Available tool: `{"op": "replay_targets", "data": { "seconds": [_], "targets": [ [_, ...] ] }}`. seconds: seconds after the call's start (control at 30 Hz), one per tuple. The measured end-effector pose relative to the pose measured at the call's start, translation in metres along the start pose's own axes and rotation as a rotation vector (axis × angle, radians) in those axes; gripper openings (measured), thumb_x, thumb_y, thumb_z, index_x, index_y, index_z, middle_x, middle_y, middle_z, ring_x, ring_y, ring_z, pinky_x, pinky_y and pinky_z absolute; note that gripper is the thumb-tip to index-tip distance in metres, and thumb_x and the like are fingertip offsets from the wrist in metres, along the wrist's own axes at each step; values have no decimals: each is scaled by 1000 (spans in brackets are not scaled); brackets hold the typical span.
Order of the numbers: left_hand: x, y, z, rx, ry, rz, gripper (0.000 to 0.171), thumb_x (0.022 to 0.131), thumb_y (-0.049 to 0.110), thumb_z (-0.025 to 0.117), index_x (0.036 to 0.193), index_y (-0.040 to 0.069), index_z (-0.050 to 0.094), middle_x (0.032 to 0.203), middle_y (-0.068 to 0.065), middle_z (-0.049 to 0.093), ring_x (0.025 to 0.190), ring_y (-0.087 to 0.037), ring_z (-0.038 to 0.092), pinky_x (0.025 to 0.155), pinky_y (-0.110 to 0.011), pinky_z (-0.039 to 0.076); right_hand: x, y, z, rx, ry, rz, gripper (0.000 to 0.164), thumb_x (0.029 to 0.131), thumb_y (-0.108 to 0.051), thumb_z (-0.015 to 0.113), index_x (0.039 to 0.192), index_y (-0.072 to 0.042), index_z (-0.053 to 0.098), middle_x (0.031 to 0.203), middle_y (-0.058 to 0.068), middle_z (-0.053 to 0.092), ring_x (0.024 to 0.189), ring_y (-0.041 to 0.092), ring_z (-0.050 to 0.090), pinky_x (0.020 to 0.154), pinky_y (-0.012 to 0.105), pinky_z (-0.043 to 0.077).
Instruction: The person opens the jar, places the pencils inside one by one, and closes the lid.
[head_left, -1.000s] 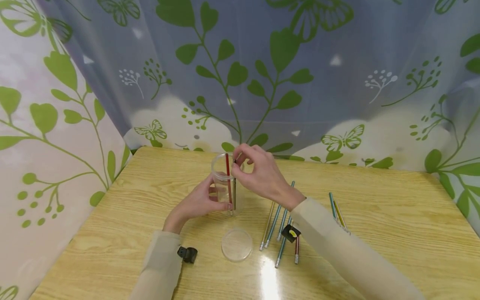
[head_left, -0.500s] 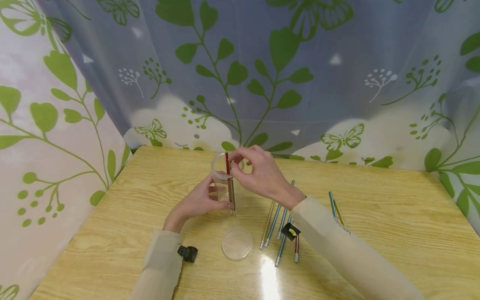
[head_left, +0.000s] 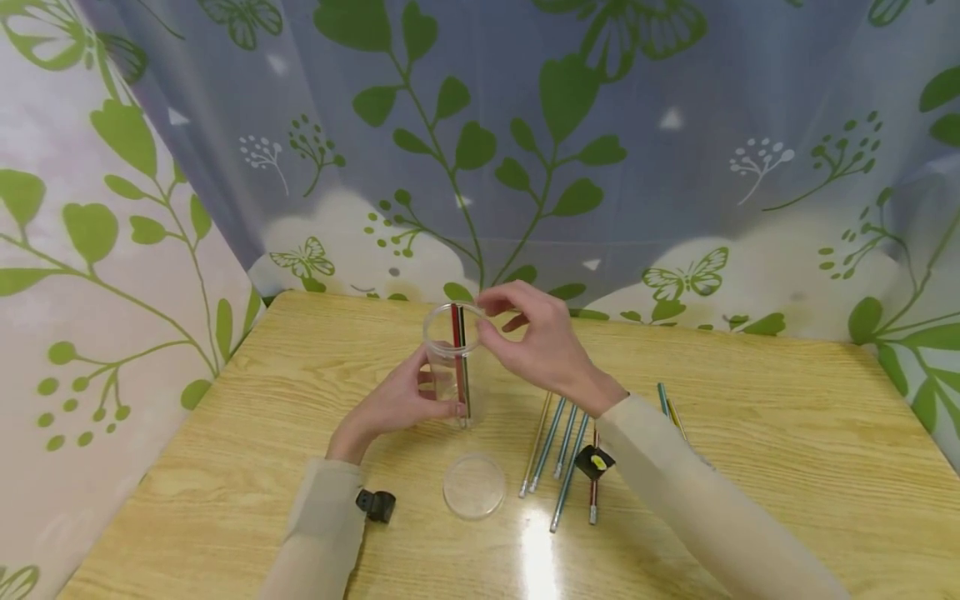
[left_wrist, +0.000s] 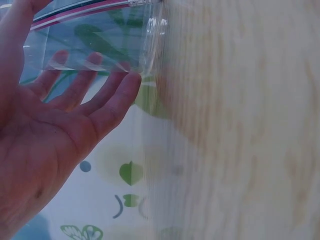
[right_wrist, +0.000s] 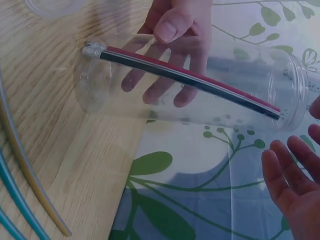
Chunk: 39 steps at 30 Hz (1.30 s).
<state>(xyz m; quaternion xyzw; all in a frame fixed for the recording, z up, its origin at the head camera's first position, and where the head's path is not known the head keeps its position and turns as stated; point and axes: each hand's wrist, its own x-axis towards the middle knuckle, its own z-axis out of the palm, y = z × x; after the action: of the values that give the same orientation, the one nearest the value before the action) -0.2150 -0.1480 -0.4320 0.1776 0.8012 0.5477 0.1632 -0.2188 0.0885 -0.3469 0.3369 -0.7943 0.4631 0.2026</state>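
A clear plastic jar [right_wrist: 240, 65] stands upright on the table, its top uncovered. My left hand [head_left: 393, 400] grips it low on the side, thumb in front and fingers wrapped behind. Inside lean a red pencil [head_left: 455, 329] and a dark pencil [head_left: 462, 329], side by side, eraser ends down. My right hand [head_left: 543, 346] is at the right of the jar's rim, fingers loosely bent and holding nothing. In the right wrist view both pencils show whole through the clear wall.
A round clear lid [head_left: 474, 486] lies in front of the jar. Right of it are several teal pencils [head_left: 548, 446], a gold pencil [head_left: 535, 450] and a dark red pencil [head_left: 593, 504]. Another teal pencil [head_left: 663, 400] and a yellow pencil [head_left: 677, 417] lie partly behind the right forearm. A patterned curtain [head_left: 495, 192] hangs behind.
My right hand brought the dark pencil left against the red one inside the jar, let go of it and drew back to the right. The left hand kept its grip.
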Motion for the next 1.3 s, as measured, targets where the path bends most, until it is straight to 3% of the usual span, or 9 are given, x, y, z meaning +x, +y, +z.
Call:
{"op": "replay_targets", "data": {
  "seconds": [0.17, 0.57, 0.77, 1.03, 1.3],
  "targets": [
    [1, 1, -1, -6, 0, 5, 80, 82, 19, 87, 147, 27, 40, 149, -7, 49, 136, -37, 54, 109, -51, 52, -7, 3, -9, -4, -21, 73, 22, 91, -7, 71, 113, -5, 71, 105, 10, 73, 97, 28, 69, 74, 39, 64],
    [-1, 3, -2, -25, -1, 28, 84, 82, 15, 87, 149, 22, 38, 145, -11, 52, 134, -38, 54, 109, -50, 52, -37, 13, -30, -76, -86, 292, 31, 92, -13, 72, 123, -11, 68, 105, 7, 72, 98, 23, 70, 78, 39, 63],
    [-3, 7, -3, 1, 5, 31, 86, 83, 19, 87, 152, 23, 37, 148, -11, 49, 139, -42, 50, 114, -54, 47, -52, 21, -40, -127, -111, 338, 33, 93, -16, 73, 125, -12, 67, 105, 8, 72, 97, 23, 71, 75, 36, 62],
    [-3, 6, -2, -9, -8, 38, 79, 82, 17, 87, 146, 26, 41, 143, -9, 54, 135, -37, 54, 110, -50, 51, -74, 34, -50, -174, -113, 382, 29, 93, -17, 72, 121, -12, 68, 100, 8, 72, 93, 25, 71, 68, 23, 59],
    [-3, 7, -2, -15, -9, 45, 78, 83, 15, 87, 146, 25, 42, 140, -11, 55, 133, -36, 56, 106, -47, 55, -97, 44, -60, -232, -115, 446, 28, 92, -16, 72, 119, -10, 68, 98, 9, 73, 91, 24, 72, 72, 31, 61]
  ]
}}
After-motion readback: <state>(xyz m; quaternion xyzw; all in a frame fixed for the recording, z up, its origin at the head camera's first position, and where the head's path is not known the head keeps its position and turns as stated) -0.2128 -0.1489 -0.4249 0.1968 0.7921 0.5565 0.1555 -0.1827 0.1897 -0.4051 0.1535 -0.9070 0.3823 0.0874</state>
